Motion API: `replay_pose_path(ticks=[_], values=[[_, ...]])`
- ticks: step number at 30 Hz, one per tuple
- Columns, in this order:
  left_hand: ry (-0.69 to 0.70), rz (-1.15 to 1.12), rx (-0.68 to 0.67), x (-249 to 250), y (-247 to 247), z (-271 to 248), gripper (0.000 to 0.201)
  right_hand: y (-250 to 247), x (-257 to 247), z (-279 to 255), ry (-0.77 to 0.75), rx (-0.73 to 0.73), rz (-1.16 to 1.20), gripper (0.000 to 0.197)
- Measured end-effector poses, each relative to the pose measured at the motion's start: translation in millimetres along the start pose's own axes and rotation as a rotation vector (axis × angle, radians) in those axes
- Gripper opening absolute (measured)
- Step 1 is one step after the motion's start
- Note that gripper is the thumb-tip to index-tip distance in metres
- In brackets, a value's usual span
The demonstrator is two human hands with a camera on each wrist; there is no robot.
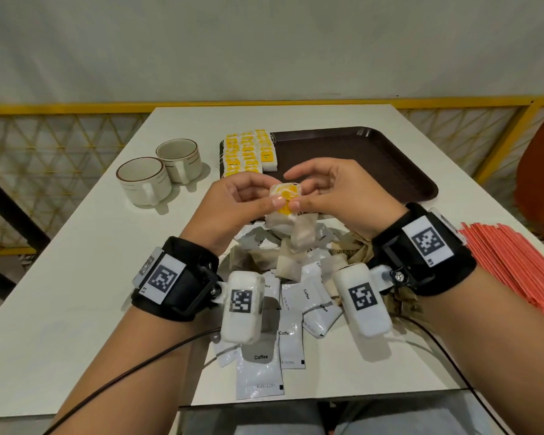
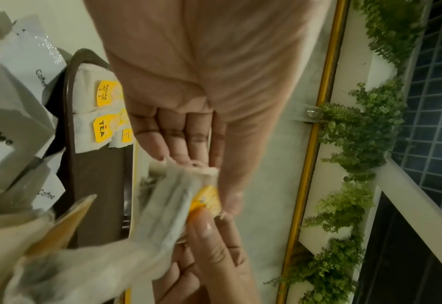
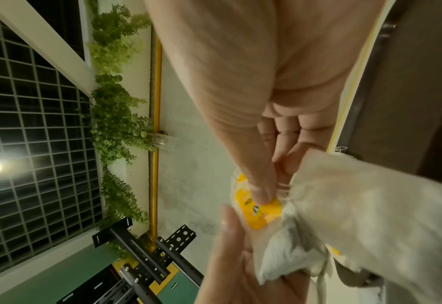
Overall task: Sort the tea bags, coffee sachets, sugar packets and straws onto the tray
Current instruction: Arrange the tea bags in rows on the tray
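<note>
Both hands hold a small bunch of tea bags (image 1: pixel 291 215) above the pile, near the brown tray's (image 1: pixel 374 158) front edge. My left hand (image 1: pixel 248 199) and right hand (image 1: pixel 324 193) both pinch its yellow tag (image 1: pixel 288 196), thumb tips almost touching. The left wrist view shows the tag (image 2: pixel 206 199) between both thumbs; in the right wrist view my thumb presses the tag (image 3: pixel 261 214). Rows of yellow-tagged tea bags (image 1: pixel 248 152) lie on the tray's left end. Below the hands lies a heap of white coffee sachets (image 1: pixel 291 312), loose tea bags and brown sugar packets (image 1: pixel 352 249).
Two cream cups (image 1: pixel 161 171) stand left of the tray. A stack of red straws (image 1: pixel 515 265) lies at the table's right edge. An orange chair back (image 1: pixel 540 177) shows at far right. Cables trail from both wrists over the table's near edge.
</note>
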State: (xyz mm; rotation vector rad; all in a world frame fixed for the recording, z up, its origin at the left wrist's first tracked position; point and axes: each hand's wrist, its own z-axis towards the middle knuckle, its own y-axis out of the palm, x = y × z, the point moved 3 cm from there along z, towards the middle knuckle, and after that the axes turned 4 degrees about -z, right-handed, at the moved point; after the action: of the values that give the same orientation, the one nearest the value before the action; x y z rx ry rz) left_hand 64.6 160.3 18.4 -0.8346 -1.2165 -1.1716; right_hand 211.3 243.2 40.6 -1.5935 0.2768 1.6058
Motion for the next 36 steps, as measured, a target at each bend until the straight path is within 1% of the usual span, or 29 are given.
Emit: replay_pose_path(ticks=[2,4,6,8,9,12,14,16,21,23,24,26,29,33,36], values=[[0.009,0.039,0.019,-2.0,-1.1,0.7,0.020,0.4,1.0,0.0,0.006,-0.006,0.025,0.039],[0.013,0.036,0.069,-3.8,-3.6,2.0,0.022,-0.9,2.6,0.0,0.004,-0.013,0.010,0.038],[0.015,0.003,0.107,-4.2,-6.3,3.2,0.021,-1.6,5.9,-1.3,0.026,-0.060,-0.082,0.041],[0.011,-0.022,0.117,-4.4,-8.0,3.9,0.021,0.2,10.8,-3.2,0.060,-0.120,-0.151,0.046],[0.011,-0.020,0.120,-4.5,-8.6,3.9,0.021,1.4,12.5,-4.0,0.066,-0.133,-0.180,0.045],[0.038,0.031,0.159,-5.1,-11.3,4.6,0.021,1.9,12.6,-3.7,0.067,-0.119,-0.209,0.040],[0.076,0.067,0.206,-5.0,-13.1,5.1,0.023,0.0,11.1,-2.9,0.080,-0.093,-0.160,0.045],[0.102,0.096,0.237,-6.3,-14.4,6.0,0.025,0.3,8.3,-1.9,0.075,-0.068,-0.096,0.044],[0.098,0.111,0.198,-7.7,-8.9,5.4,0.022,11.1,0.6,2.0,-0.016,0.018,0.007,0.016],[0.100,0.120,0.191,-6.4,-7.3,4.6,0.020,14.9,0.2,3.3,-0.028,0.011,0.060,0.006],[0.100,0.121,0.191,-6.2,-7.3,4.6,0.020,16.3,0.7,3.4,-0.020,-0.005,0.093,0.004],[0.093,0.111,0.197,-6.5,-8.4,4.8,0.020,17.8,2.6,3.0,-0.019,-0.040,0.103,0.012],[0.052,0.074,0.199,-7.8,-9.0,4.8,0.021,18.8,-1.1,1.0,-0.094,-0.060,-0.009,0.022],[0.028,0.042,0.176,-7.9,-8.2,4.6,0.020,17.6,-7.1,1.8,-0.149,-0.014,-0.117,0.012],[0.037,0.025,0.202,-6.5,-11.5,4.8,0.018,10.1,-8.9,2.1,-0.115,-0.023,-0.104,0.009]])
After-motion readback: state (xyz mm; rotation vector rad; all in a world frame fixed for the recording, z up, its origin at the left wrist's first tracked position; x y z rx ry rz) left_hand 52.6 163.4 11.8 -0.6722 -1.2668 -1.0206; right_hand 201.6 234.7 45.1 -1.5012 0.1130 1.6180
